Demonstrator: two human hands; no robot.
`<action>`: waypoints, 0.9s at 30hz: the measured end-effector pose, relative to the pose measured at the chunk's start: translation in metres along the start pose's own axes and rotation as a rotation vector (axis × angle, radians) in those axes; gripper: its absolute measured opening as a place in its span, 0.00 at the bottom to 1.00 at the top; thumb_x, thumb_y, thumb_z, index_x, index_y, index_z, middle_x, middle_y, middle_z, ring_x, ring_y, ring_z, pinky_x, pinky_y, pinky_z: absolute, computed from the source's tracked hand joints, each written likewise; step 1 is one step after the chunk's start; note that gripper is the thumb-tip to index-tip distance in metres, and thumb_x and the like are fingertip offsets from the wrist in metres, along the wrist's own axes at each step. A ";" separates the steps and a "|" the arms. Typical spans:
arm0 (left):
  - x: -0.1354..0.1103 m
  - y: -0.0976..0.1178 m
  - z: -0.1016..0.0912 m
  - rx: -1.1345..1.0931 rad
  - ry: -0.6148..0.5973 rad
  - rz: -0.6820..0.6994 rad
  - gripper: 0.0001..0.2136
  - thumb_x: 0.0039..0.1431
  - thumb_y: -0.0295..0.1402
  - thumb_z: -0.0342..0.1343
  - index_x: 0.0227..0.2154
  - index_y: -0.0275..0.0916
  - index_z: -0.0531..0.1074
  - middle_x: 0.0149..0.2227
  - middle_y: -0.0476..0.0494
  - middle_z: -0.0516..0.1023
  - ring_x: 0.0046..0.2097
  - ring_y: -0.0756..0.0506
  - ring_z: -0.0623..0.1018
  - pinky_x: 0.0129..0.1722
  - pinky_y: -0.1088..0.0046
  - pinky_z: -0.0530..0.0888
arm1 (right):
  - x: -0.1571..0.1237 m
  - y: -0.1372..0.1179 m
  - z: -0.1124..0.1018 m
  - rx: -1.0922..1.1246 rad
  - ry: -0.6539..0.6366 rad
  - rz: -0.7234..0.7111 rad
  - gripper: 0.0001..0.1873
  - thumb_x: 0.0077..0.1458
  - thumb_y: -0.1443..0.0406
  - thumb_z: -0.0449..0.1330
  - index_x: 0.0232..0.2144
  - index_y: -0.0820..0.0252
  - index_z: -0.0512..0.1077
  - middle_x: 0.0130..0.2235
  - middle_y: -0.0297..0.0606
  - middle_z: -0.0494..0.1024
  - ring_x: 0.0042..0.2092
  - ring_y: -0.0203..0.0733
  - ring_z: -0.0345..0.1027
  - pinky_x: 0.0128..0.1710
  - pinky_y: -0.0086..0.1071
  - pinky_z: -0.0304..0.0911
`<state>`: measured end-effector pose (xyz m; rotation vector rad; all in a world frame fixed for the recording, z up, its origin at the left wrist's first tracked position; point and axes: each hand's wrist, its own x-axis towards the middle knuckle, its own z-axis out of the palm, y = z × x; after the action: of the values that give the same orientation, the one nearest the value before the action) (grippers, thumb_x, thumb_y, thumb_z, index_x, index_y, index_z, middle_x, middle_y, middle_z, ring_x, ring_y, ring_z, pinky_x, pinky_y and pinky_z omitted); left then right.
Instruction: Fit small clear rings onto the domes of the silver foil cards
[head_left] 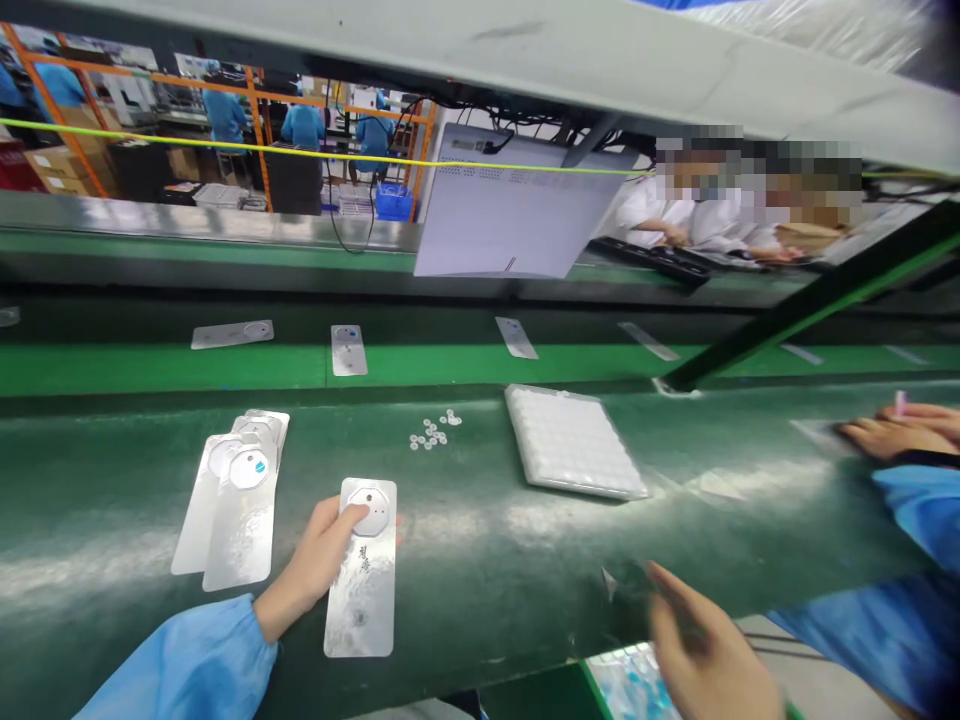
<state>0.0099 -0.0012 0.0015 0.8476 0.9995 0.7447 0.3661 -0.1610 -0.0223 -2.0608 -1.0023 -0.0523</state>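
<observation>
My left hand (322,550) grips a silver rectangular plate (361,610) by its left side, thumb on the white eight-sided disc near its top. Dark characters are printed below that disc. To the left, several similar plates (238,530) lie overlapped, the top one bearing a blue dot on its disc. My right hand (712,650), blurred, is over the front edge with thumb and forefinger apart. Nothing shows between them. A small pale triangular scrap (609,583) is just left of its fingertips. Small white round pieces (431,432) lie scattered beyond the left hand.
A plastic-wrapped white tray (574,440) lies at mid-table. Behind, more plates (349,350) lie spaced along a bright green strip (420,365). A bin (630,680) with bluish bits stands below the front edge. At right are a co-worker's hands (900,435) and a slanted green post (810,295).
</observation>
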 end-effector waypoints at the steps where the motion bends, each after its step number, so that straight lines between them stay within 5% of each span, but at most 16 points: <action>1: 0.001 0.000 -0.001 0.011 0.003 0.007 0.18 0.52 0.45 0.62 0.33 0.32 0.80 0.33 0.36 0.84 0.34 0.37 0.83 0.33 0.67 0.76 | 0.003 -0.025 0.021 0.026 -0.056 -0.077 0.24 0.51 0.45 0.61 0.36 0.58 0.81 0.38 0.49 0.84 0.30 0.50 0.74 0.28 0.41 0.69; 4: 0.002 -0.001 -0.003 0.039 0.014 0.021 0.19 0.50 0.46 0.63 0.32 0.32 0.80 0.33 0.36 0.84 0.35 0.36 0.83 0.33 0.67 0.76 | 0.026 -0.099 0.089 0.165 -0.346 -0.348 0.21 0.61 0.50 0.55 0.35 0.58 0.81 0.36 0.46 0.84 0.32 0.48 0.76 0.31 0.38 0.70; 6: 0.002 -0.001 -0.004 0.032 0.012 0.024 0.19 0.50 0.46 0.63 0.32 0.31 0.80 0.33 0.35 0.84 0.35 0.37 0.83 0.32 0.67 0.76 | 0.047 -0.133 0.128 0.161 -0.425 -0.430 0.18 0.62 0.54 0.57 0.33 0.57 0.81 0.34 0.43 0.83 0.32 0.47 0.76 0.35 0.38 0.70; 11: 0.003 -0.003 -0.002 -0.053 -0.006 0.011 0.19 0.52 0.44 0.61 0.34 0.30 0.79 0.33 0.35 0.83 0.33 0.39 0.83 0.31 0.68 0.75 | 0.078 -0.160 0.178 0.112 -0.471 -0.428 0.10 0.54 0.61 0.65 0.23 0.57 0.80 0.30 0.43 0.82 0.30 0.47 0.75 0.36 0.38 0.67; 15: 0.004 -0.005 0.000 -0.073 -0.022 0.035 0.23 0.55 0.42 0.59 0.49 0.29 0.75 0.36 0.35 0.83 0.35 0.39 0.83 0.32 0.68 0.75 | 0.082 -0.162 0.174 0.121 -0.525 -0.370 0.16 0.56 0.59 0.64 0.19 0.57 0.78 0.24 0.44 0.80 0.29 0.48 0.75 0.33 0.37 0.66; 17: 0.001 -0.005 0.000 -0.087 -0.022 0.065 0.30 0.58 0.40 0.57 0.62 0.33 0.64 0.40 0.36 0.83 0.37 0.39 0.83 0.36 0.66 0.76 | 0.076 -0.165 0.164 0.146 -0.566 -0.338 0.19 0.59 0.53 0.61 0.23 0.59 0.79 0.25 0.43 0.80 0.28 0.47 0.75 0.30 0.36 0.67; 21: -0.007 -0.005 -0.002 0.097 0.060 0.229 0.39 0.61 0.36 0.58 0.72 0.42 0.46 0.53 0.37 0.78 0.44 0.42 0.81 0.49 0.65 0.75 | 0.035 -0.175 0.141 0.526 -0.855 -0.057 0.25 0.55 0.45 0.65 0.33 0.63 0.81 0.29 0.44 0.83 0.30 0.46 0.78 0.25 0.32 0.70; 24: -0.010 -0.005 -0.004 0.319 0.074 0.350 0.33 0.64 0.35 0.56 0.70 0.42 0.54 0.56 0.38 0.77 0.44 0.43 0.80 0.51 0.67 0.74 | -0.003 -0.181 0.132 0.809 -1.068 0.228 0.23 0.49 0.48 0.71 0.34 0.63 0.80 0.32 0.45 0.83 0.34 0.46 0.80 0.27 0.29 0.72; 27: -0.009 -0.005 -0.004 0.460 0.017 0.420 0.21 0.66 0.34 0.54 0.61 0.40 0.69 0.50 0.40 0.81 0.46 0.43 0.81 0.49 0.67 0.76 | -0.024 -0.185 0.129 0.920 -1.118 0.342 0.21 0.49 0.50 0.73 0.33 0.62 0.80 0.30 0.41 0.82 0.32 0.41 0.79 0.25 0.24 0.71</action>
<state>0.0037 -0.0105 -0.0006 1.4833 1.0367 0.8893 0.1880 -0.0235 0.0053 -1.2450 -0.9510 1.5664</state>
